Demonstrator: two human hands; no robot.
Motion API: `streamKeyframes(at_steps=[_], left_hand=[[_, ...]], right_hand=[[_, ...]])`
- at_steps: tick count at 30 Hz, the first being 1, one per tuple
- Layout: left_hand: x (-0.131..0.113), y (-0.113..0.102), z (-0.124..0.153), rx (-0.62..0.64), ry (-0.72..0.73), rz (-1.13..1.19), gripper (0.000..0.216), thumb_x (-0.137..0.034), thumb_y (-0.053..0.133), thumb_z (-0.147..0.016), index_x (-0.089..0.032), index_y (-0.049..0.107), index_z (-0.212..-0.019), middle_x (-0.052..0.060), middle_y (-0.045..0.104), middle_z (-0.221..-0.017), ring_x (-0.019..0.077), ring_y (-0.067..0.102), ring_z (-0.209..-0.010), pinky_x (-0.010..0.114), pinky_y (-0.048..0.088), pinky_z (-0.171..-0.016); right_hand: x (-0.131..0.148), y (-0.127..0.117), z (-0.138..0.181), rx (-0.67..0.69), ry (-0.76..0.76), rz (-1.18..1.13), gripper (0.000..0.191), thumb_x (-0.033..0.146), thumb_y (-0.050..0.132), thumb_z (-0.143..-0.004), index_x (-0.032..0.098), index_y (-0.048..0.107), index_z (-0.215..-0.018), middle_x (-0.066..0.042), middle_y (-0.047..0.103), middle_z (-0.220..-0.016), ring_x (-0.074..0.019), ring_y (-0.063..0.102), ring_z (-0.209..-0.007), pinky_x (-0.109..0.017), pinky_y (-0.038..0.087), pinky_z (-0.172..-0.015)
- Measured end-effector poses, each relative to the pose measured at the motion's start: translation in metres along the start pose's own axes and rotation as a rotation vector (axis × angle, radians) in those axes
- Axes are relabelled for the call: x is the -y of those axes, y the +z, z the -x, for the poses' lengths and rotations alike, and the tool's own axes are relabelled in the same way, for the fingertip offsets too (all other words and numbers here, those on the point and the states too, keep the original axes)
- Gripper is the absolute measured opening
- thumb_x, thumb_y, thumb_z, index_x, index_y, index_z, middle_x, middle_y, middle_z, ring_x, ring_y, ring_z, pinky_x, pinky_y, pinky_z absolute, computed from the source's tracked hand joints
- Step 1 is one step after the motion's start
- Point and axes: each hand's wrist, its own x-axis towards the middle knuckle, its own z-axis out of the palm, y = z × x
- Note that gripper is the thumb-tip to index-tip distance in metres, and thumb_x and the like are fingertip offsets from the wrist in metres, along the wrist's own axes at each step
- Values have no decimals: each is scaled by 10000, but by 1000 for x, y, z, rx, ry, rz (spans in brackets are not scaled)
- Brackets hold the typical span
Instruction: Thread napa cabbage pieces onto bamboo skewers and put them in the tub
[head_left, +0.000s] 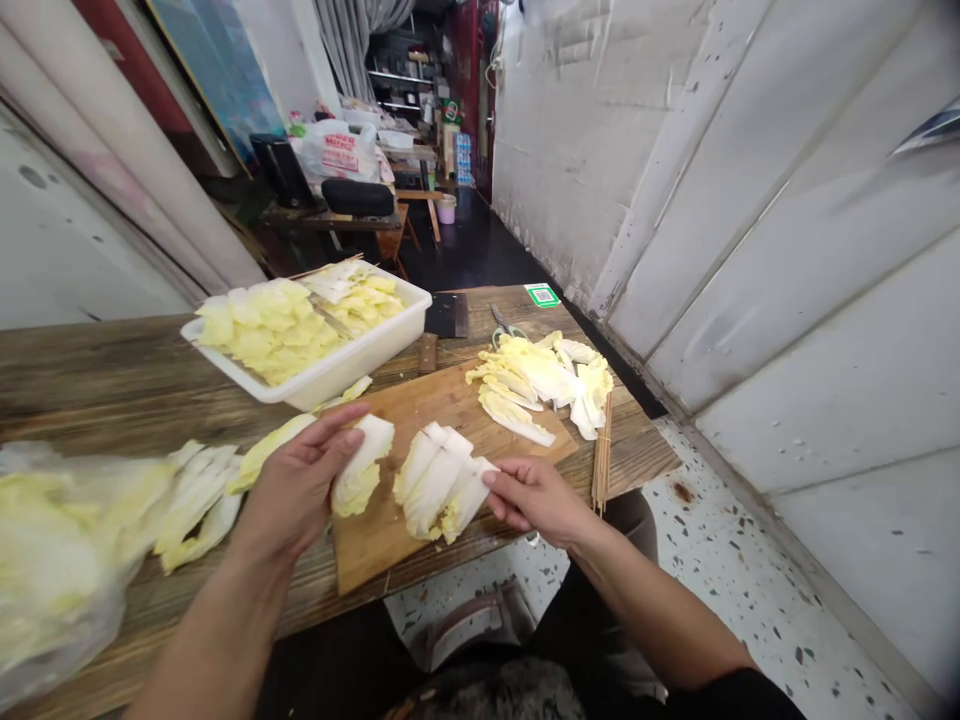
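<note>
Head view: the left hand [296, 485] is closed around a single cabbage piece [365, 462], thumb on top, at the near left corner of the cutting board [450, 400]. The right hand [536, 495] pinches the right end of a stack of cabbage leaves [436, 485], which lies on the board's near edge, just beside the single piece. A heap of cut cabbage [544, 385] occupies the board's far right, with bamboo skewers [601, 450] alongside it. A white tray [360, 358] filled with leaves stands behind the board on the wooden surface [90, 370]. Loose leaves [199, 500] and a plastic bag [52, 570] of cabbage lie left. A cleaver [442, 320] rests beyond the board.
</note>
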Motion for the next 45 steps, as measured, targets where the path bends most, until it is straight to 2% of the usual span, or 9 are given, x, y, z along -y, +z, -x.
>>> streamKeyframes(at_steps=[7, 12, 17, 22, 29, 31, 35, 40, 45], left_hand=[[-3, -22, -34, -98, 104, -411, 383, -509, 687, -701, -263, 777, -981, 48, 781, -945, 351, 671, -1038, 485, 483, -976], [-10, -25, -47, -126, 157, -438, 459, -516, 660, -697, -225, 738, -1044, 98, 764, -1091, 395, 613, -1190, 564, 390, -1099], [-5, 17, 4, 224, -3, 206, 974, -586, 795, -581, -335, 437, -1452, 78, 701, -1285, 308, 631, -1227, 414, 569, -958], [0, 59, 34, 171, -71, 654, 625, -466, 803, -651, -280, 634, -1223, 43, 669, -1334, 328, 571, -1300, 424, 570, -1013], [33, 77, 64, 219, -216, 703, 361, -549, 700, -759, -255, 670, -967, 124, 747, -1121, 306, 678, -1158, 469, 575, -993], [37, 80, 75, 194, -164, 673, 412, -553, 720, -750, -246, 667, -1020, 129, 758, -1075, 301, 691, -1133, 470, 565, -1002], [41, 80, 78, 41, 10, 517, 488, -510, 719, -770, -230, 643, -1162, 119, 738, -1163, 284, 666, -1178, 469, 530, -1039], [69, 59, 72, -159, 225, 130, 322, -442, 663, -809, -261, 708, -1071, 87, 713, -1222, 309, 605, -1240, 533, 383, -1157], [90, 43, 75, -63, 415, -120, 294, -352, 588, -869, -270, 732, -1112, 74, 704, -1272, 297, 546, -1323, 512, 289, -1212]], right_hand=[[11, -13, -10, -79, -29, -224, 485, 527, 820, -705, 189, 476, -655, 109, 470, -516, -3, 214, -337, -176, 136, -333], [12, -12, -28, -154, -98, -317, 488, 490, 794, -747, 203, 412, -648, 114, 415, -531, -10, 153, -376, -176, 155, -354], [7, -1, -34, -154, -143, -308, 473, 496, 769, -747, 212, 407, -638, 111, 376, -532, -24, 126, -392, -192, 156, -362], [-13, 18, -28, -201, -202, -195, 516, 617, 756, -694, 225, 421, -681, 94, 428, -579, -26, 183, -376, -204, 183, -359], [-45, 41, -19, -455, -448, 265, 406, 606, 397, -941, 226, 496, -836, 4, 557, -735, -89, 415, -471, -238, 385, -465], [-49, 43, -19, -499, -514, 486, 338, 468, 380, -971, 201, 567, -1057, -81, 650, -926, -167, 611, -741, -301, 519, -689], [-56, 41, -22, -440, -494, 943, 484, 180, 426, -913, 124, 502, -1387, -203, 631, -1285, -278, 589, -1197, -441, 460, -1024], [-65, 38, -17, -290, -293, 1367, 580, 59, 455, -870, 48, 452, -1450, -254, 637, -1244, -329, 646, -1099, -461, 513, -934], [-58, 37, 3, -223, -120, 1605, 547, 67, 450, -923, 101, 432, -1468, -224, 591, -1283, -291, 683, -999, -387, 549, -816]])
